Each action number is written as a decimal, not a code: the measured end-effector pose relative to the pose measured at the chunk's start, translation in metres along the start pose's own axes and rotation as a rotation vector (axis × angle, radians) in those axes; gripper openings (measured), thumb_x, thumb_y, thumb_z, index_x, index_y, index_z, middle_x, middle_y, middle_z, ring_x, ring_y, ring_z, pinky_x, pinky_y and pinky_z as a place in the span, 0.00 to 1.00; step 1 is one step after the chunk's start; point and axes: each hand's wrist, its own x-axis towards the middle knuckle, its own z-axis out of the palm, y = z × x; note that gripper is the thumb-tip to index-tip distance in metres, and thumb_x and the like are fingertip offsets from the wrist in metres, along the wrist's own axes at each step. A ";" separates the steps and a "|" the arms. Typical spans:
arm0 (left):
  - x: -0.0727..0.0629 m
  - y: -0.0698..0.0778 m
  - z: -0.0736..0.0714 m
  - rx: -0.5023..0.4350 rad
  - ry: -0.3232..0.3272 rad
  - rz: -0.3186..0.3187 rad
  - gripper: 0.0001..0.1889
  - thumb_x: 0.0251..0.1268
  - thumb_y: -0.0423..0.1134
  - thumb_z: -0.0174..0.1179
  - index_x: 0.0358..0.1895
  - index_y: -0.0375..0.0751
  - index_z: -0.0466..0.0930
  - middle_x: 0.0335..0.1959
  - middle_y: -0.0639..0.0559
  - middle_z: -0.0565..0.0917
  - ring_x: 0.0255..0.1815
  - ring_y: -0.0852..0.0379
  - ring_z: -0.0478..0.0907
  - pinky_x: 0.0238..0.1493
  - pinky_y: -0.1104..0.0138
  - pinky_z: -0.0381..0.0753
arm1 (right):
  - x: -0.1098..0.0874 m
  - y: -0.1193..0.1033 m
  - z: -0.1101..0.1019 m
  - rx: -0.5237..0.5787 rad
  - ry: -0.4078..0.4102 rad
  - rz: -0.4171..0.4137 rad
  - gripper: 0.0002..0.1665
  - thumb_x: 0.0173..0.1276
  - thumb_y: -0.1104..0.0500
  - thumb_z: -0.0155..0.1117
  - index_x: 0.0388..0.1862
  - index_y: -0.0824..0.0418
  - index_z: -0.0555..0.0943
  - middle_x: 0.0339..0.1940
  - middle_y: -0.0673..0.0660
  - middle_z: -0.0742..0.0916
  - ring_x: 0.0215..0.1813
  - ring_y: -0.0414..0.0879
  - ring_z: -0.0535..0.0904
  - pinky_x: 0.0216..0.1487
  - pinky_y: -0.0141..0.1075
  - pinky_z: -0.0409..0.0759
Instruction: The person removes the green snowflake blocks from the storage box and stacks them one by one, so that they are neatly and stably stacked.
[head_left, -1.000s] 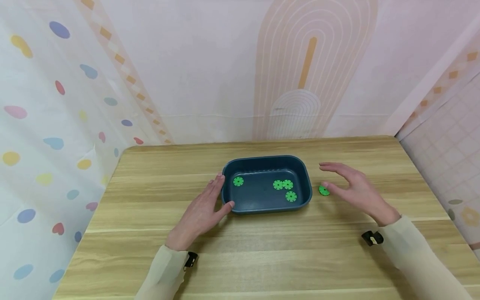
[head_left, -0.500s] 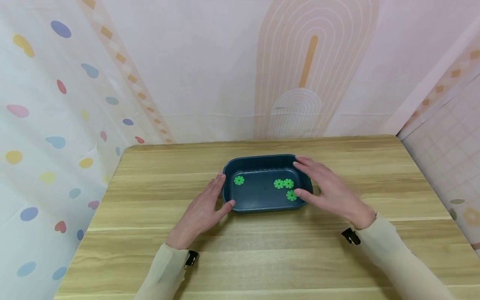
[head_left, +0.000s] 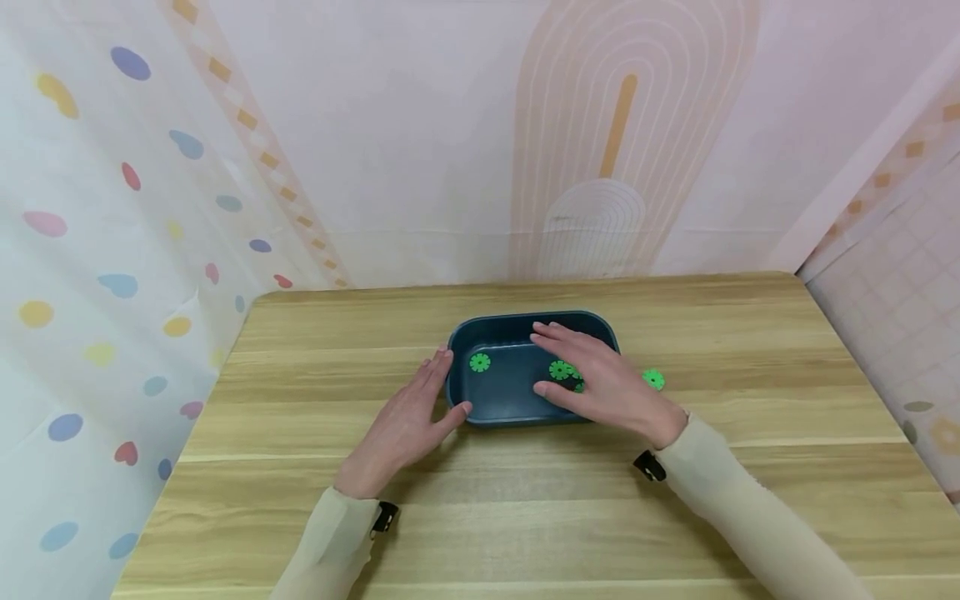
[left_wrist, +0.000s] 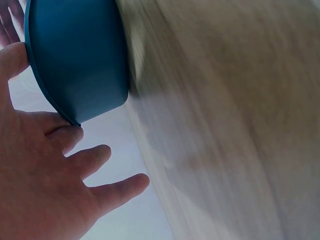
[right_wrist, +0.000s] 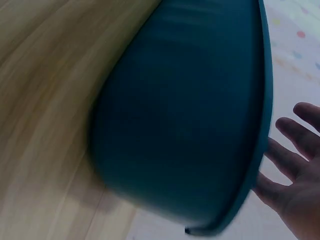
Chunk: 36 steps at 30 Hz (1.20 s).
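A dark blue rectangular tray (head_left: 510,410) with rounded corners stands on the table. My left hand (head_left: 397,429) rests on its left end, fingers extended along the rim and thumb at the near corner. In the left wrist view the fingertips touch the tray's rim (left_wrist: 36,75). Over the tray's right half hovers my right hand (head_left: 600,379), fingers spread and holding nothing visible. Inside, one green notched plastic disc (head_left: 480,362) lies at the left. Several more, such as this green disc (head_left: 559,370), are partly hidden by the right hand. Another green disc (head_left: 653,379) lies on the table, right of the tray.
The wood-grain table (head_left: 510,517) extends around the tray on all sides. A patterned cloth (head_left: 420,150) hangs behind it, and a spotted cloth (head_left: 82,333) hangs at the left.
My right hand has moved left from beside the disc on the table to above the tray. That disc stays on the table. My left hand keeps its place.
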 end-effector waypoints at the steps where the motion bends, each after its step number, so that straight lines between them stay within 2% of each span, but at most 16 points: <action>1: 0.000 0.000 0.000 0.001 -0.003 -0.004 0.46 0.77 0.62 0.53 0.85 0.40 0.46 0.85 0.44 0.52 0.83 0.40 0.52 0.76 0.43 0.63 | 0.002 -0.001 0.002 0.002 -0.004 0.000 0.41 0.75 0.39 0.64 0.80 0.54 0.69 0.82 0.50 0.67 0.82 0.50 0.60 0.78 0.57 0.61; 5: 0.000 0.000 0.001 0.003 -0.009 -0.011 0.46 0.77 0.63 0.53 0.85 0.41 0.46 0.85 0.44 0.51 0.83 0.40 0.51 0.76 0.43 0.63 | 0.011 -0.003 0.010 0.014 -0.015 -0.020 0.40 0.75 0.39 0.64 0.79 0.55 0.71 0.81 0.51 0.69 0.82 0.50 0.62 0.77 0.58 0.62; 10: 0.000 -0.001 0.000 0.000 -0.014 -0.012 0.46 0.77 0.63 0.53 0.85 0.41 0.45 0.85 0.45 0.51 0.83 0.41 0.51 0.76 0.43 0.62 | 0.021 -0.008 0.016 0.053 -0.017 -0.023 0.37 0.75 0.42 0.66 0.76 0.58 0.74 0.78 0.55 0.74 0.79 0.52 0.67 0.74 0.57 0.68; 16: 0.000 -0.001 -0.001 -0.003 -0.022 -0.014 0.46 0.77 0.63 0.53 0.85 0.42 0.45 0.85 0.45 0.51 0.84 0.41 0.50 0.76 0.43 0.62 | 0.033 -0.016 0.011 0.039 -0.047 -0.033 0.36 0.74 0.44 0.68 0.74 0.60 0.75 0.73 0.58 0.78 0.74 0.52 0.73 0.72 0.51 0.73; 28: 0.000 -0.002 -0.001 -0.008 -0.005 -0.005 0.46 0.77 0.62 0.53 0.85 0.41 0.45 0.85 0.44 0.51 0.83 0.40 0.51 0.77 0.44 0.62 | 0.071 -0.033 -0.028 0.004 -0.266 -0.010 0.29 0.75 0.48 0.68 0.69 0.59 0.80 0.68 0.57 0.82 0.67 0.51 0.79 0.68 0.48 0.77; 36: -0.003 -0.004 -0.004 -0.003 -0.006 -0.021 0.46 0.77 0.61 0.54 0.85 0.41 0.45 0.85 0.44 0.51 0.83 0.39 0.52 0.76 0.43 0.62 | 0.099 -0.031 -0.028 0.008 -0.350 0.000 0.27 0.74 0.51 0.70 0.68 0.60 0.81 0.65 0.57 0.84 0.67 0.52 0.79 0.69 0.46 0.76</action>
